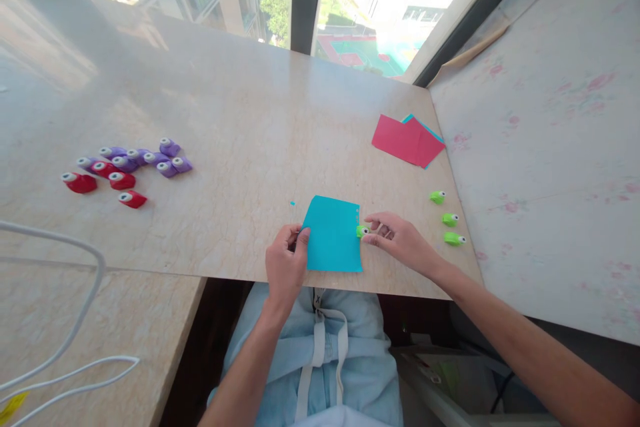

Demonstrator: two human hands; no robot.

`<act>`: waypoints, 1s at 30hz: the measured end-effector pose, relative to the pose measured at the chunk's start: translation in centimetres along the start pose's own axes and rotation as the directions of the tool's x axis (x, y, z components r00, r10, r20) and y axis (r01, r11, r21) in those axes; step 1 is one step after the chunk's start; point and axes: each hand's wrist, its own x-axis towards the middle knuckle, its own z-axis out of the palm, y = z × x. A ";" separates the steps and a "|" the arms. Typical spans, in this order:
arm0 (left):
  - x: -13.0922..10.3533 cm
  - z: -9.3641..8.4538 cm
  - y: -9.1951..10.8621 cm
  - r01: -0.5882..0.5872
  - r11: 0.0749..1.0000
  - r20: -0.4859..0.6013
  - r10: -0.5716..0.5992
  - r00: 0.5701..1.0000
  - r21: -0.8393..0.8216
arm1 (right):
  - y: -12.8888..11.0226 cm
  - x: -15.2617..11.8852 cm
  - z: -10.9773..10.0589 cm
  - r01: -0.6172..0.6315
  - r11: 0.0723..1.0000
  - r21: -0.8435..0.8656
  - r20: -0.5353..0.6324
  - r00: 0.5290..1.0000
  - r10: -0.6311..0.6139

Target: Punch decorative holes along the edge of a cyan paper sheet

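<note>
A sheet of blue paper [333, 237] lies near the front edge of the counter, with a few small punched holes along its upper right edge. My left hand [289, 257] pinches the sheet's left edge between thumb and fingers. At the right edge sits a small green craft punch [363, 231], its end on the paper. The thumb and fingers of my right hand [393, 237] are closed about this punch. A tiny blue scrap [293, 203] rests beyond the sheet's upper left corner.
Three more green punches [451, 219] stand at the right. Red paper sheets [400, 140] overlap blue ones behind them. Several purple punches [167, 168] and red punches [80, 182] are grouped at the left. A white cable [95, 247] loops at the lower left; a flowered wall [550, 147] bounds the right.
</note>
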 end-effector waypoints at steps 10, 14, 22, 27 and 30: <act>0.0 -0.5 0.2 -0.002 1.000 -0.025 0.002 1.000 -0.030 | 0.2 -0.7 0.8 0.263 0.927 -0.267 -0.063 0.955 -0.289; 0.1 -0.4 0.1 -0.009 1.000 -0.026 0.008 1.000 -0.029 | 1.4 -1.3 0.0 0.213 0.929 -0.303 -0.100 0.962 -0.254; 0.0 -0.6 -0.1 -0.022 1.000 -0.027 0.022 0.999 0.004 | 3.8 -2.3 -2.6 0.053 0.913 -0.405 -0.222 0.963 -0.155; 0.2 -0.7 -0.3 -0.022 0.999 -0.034 0.023 0.999 0.028 | 5.5 -2.3 -4.3 -0.105 0.857 -0.505 -0.326 0.942 -0.076; 0.2 -0.7 -0.2 -0.017 0.998 -0.037 0.019 0.999 0.054 | 6.3 -2.1 -5.2 -0.248 0.774 -0.582 -0.394 0.919 -0.001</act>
